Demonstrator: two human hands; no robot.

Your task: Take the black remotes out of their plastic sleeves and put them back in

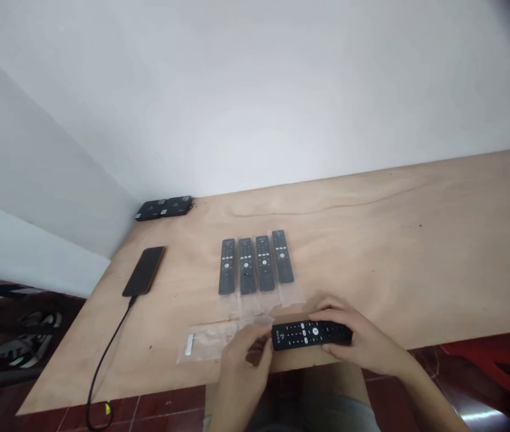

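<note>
My right hand [356, 333] grips a black remote control [302, 333] near its right end. The remote lies sideways, buttons up, by the table's front edge. A clear plastic bag [207, 342] with a small white patch lies flat to its left. My left hand [246, 354] covers the bag's right end, thumb and fingers pinched together beside the remote's left end. Exactly how its fingertips hold the film is partly hidden. Farther back, several more remote controls [246, 266] stand side by side in a row, in clear plastic bags.
A phone [145, 271] lies at the left with a black cable [107, 348] running over the table's edge. Two flat black boxes [164, 207] sit in the back left corner. A white wall [282, 108] rises behind the wooden table [394, 258]. Something red [489, 360] stands below at the right.
</note>
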